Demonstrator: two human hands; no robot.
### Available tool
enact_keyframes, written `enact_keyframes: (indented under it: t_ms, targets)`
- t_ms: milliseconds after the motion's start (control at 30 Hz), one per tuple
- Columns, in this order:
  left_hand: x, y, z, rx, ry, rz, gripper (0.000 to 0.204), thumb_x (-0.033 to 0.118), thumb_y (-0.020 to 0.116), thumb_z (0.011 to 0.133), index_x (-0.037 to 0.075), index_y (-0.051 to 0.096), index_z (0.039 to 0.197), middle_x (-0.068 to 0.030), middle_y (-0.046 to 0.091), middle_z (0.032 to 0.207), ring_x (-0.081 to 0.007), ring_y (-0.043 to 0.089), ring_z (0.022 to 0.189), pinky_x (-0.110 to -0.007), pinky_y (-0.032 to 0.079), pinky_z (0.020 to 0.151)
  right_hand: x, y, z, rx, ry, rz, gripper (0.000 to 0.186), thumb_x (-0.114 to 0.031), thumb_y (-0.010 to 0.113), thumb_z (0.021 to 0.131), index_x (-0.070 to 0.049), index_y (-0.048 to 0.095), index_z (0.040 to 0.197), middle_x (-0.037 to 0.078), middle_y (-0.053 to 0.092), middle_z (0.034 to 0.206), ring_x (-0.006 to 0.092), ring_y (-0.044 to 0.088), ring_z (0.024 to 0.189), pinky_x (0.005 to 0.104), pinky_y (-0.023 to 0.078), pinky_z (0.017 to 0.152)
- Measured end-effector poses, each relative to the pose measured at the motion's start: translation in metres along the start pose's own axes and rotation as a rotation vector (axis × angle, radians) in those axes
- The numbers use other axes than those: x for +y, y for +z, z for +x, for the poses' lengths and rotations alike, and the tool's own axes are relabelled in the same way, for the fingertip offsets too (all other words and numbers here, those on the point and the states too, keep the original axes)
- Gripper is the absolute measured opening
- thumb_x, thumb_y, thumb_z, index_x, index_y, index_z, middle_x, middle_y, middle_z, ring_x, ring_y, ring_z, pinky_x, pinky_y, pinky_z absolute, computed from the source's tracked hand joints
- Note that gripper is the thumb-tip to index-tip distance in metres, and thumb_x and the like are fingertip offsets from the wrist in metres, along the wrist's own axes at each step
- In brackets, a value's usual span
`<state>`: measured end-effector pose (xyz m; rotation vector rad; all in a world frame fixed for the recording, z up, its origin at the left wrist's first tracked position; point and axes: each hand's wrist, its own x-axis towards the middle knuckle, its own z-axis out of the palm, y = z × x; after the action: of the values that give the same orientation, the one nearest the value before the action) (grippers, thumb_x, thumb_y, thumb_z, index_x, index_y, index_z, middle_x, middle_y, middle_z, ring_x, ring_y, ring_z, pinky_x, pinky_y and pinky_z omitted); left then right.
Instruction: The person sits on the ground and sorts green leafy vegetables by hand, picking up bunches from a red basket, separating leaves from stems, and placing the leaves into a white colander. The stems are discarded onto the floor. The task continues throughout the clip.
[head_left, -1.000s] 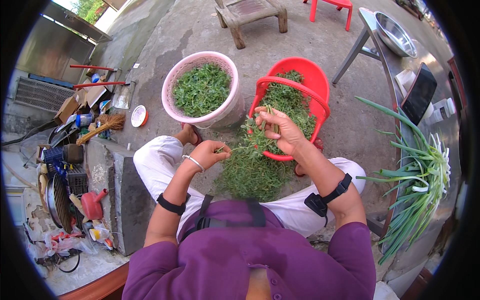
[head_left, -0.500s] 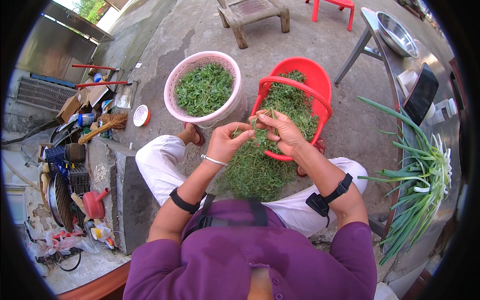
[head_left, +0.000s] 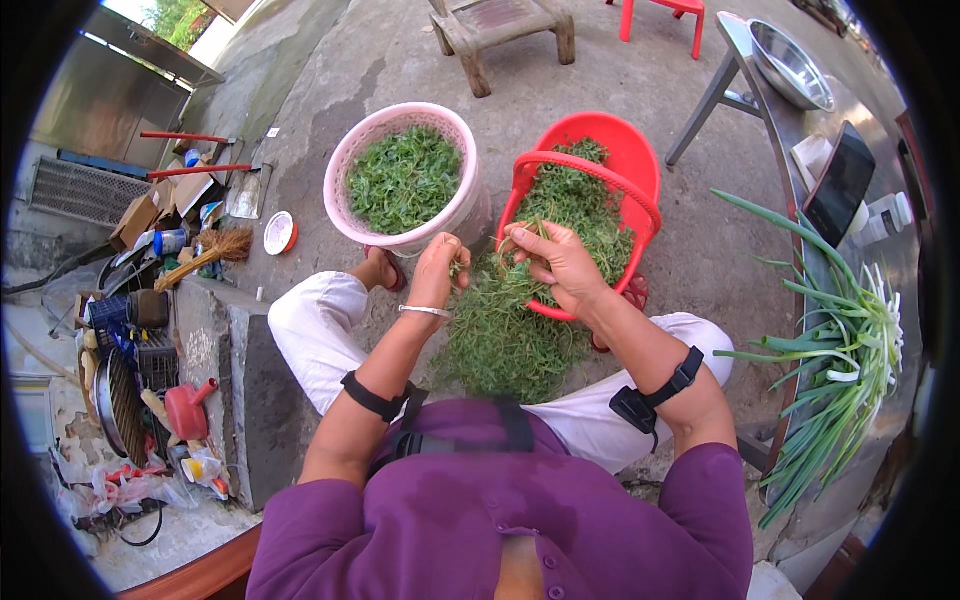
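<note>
My left hand [head_left: 438, 273] is closed near the pink basket's front edge, with a small bit of green sprig showing at its fingertips. My right hand [head_left: 560, 264] pinches thin stems of leafy greens [head_left: 516, 240] over the front of the red basket. Plucked-looking leaves [head_left: 405, 180] fill the pink lattice basket [head_left: 345, 150], which sits within a paler bucket. More greens [head_left: 585, 205] lie in the red handled basket [head_left: 625, 150], tilted toward me. Below my hands, a loose heap of greens [head_left: 510, 345] rests on the ground between my legs.
A metal table [head_left: 800, 135] on the right bears scallions [head_left: 850, 350], a steel bowl [head_left: 790, 66], a dark tablet [head_left: 842, 185] and a white bottle [head_left: 885, 220]. Ahead stands a wooden stool [head_left: 500, 35]. Clutter, a broom [head_left: 215, 250] and a concrete block [head_left: 255, 400] are at left.
My hands have parted: the left has drawn left toward the pink basket with a bit of green, while the right stays over the red basket, pinching stems.
</note>
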<state>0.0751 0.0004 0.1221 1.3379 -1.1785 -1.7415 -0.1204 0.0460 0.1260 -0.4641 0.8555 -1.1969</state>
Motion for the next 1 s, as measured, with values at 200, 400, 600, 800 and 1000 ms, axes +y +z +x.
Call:
enact_keyframes:
  t_ms: [200,400,600,800,1000]
  targets:
    - [0.008,0.006,-0.020,-0.230,-0.190,-0.186,0.021,0.023,0.057,0.098,0.005,0.060,0.108,0.0053,0.046,0.061,-0.0035,0.037,0.043,-0.019,0.026,0.039,0.003,-0.004,0.003,0.032,0.068,0.065,0.015,-0.018,0.064,0.093,-0.006,0.065,0.102,0.000,0.067,0.090,-0.0002,0.052,0.065,0.0130,0.029,0.040]
    - [0.012,0.007,-0.018,-0.256,-0.193,-0.030,0.016,0.022,0.058,0.096,0.007,0.062,0.099,0.0063,0.046,0.060,-0.0027,0.036,0.042,-0.019,0.024,0.039,0.006,-0.001,0.001,0.084,0.035,-0.001,0.017,-0.019,0.065,0.092,-0.005,0.066,0.103,0.000,0.067,0.087,-0.0001,0.051,0.062,0.0136,0.028,0.040]
    - [-0.010,-0.011,0.002,0.053,-0.210,-0.101,0.012,0.024,0.055,0.095,0.012,0.058,0.095,0.0058,0.046,0.067,-0.0051,0.038,0.049,-0.020,0.028,0.043,0.004,0.007,-0.008,0.003,-0.094,-0.075,0.020,-0.018,0.068,0.090,-0.004,0.068,0.103,0.001,0.068,0.085,0.0002,0.050,0.060,0.0156,0.032,0.046]
    - [-0.001,-0.053,0.027,0.236,-0.149,-0.029,0.023,0.038,0.046,0.100,0.016,0.052,0.095,0.0019,0.046,0.076,-0.0087,0.041,0.053,-0.024,0.029,0.041,0.004,-0.003,0.000,0.026,0.066,0.129,0.025,-0.028,0.056,0.097,-0.005,0.062,0.108,0.004,0.067,0.086,0.0019,0.046,0.058,0.0168,0.027,0.044]
    - [0.032,-0.107,0.091,0.513,0.407,0.451,0.029,0.034,0.056,0.096,0.010,0.054,0.110,-0.0085,0.057,0.092,-0.0181,0.055,0.074,-0.032,0.045,0.063,0.014,-0.011,0.005,-0.073,0.149,0.251,0.027,-0.031,0.053,0.098,-0.007,0.061,0.108,0.009,0.068,0.092,0.0047,0.050,0.062,0.0175,0.031,0.047]
